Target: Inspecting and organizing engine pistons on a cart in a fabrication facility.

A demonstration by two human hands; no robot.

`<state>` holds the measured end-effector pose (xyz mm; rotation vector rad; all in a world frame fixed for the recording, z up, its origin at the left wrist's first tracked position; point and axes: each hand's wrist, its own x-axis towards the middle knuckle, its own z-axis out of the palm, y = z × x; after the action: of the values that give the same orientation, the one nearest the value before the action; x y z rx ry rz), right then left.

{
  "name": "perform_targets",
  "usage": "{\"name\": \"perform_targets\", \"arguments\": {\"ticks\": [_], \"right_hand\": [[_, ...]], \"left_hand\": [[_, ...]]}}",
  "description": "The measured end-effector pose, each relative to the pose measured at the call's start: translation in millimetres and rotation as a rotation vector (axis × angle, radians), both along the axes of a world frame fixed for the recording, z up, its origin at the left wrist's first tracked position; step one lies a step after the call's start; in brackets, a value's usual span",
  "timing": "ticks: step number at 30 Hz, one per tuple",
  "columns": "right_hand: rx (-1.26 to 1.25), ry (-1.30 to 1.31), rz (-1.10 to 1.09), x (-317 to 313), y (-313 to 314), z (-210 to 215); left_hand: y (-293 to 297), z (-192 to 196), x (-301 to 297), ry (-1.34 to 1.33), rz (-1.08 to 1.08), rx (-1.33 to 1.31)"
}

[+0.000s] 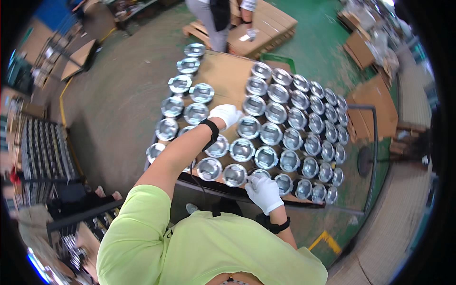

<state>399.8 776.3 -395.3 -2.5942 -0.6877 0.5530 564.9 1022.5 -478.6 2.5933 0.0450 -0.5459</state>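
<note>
Rows of shiny round metal pistons (270, 133) stand crown up on a cardboard-covered table (227, 71). My left hand (225, 115), in a white glove, reaches over the middle of the table with its fingers bunched. It is beside a piston (254, 105) in the middle rows; what it holds, if anything, is hidden. Closer to me, my white-gloved right hand (265, 194) has its fingers curled at the rim of a front-row piston (259, 174), partly covering it. A black band circles each wrist.
Across the table another person (213, 21) stands beside stacked cardboard boxes (263, 28). A green crate (279, 61) sits by the far edge. To the right are a metal rail (373, 156) and flattened cardboard (375, 109). Racks of parts (45, 149) stand at the left.
</note>
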Motion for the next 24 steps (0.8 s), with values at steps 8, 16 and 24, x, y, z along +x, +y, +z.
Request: {"name": "perform_targets", "arguments": {"ticks": [8, 16, 24], "right_hand": [[0.171, -0.132, 0.561, -81.9, 104.7, -15.5], [0.424, -0.183, 1.548, -290.2, 322.7, 50.9], [0.618, -0.611, 2.143, -521.7, 513.6, 181.1]], "left_hand": [[102.7, 144.3, -266.2, -0.440, 0.153, -0.132], [150.4, 270.4, -648.2, -0.603, 0.957, 0.078], [89.1, 283.5, -864.1, -0.388, 1.517, 0.273]]}}
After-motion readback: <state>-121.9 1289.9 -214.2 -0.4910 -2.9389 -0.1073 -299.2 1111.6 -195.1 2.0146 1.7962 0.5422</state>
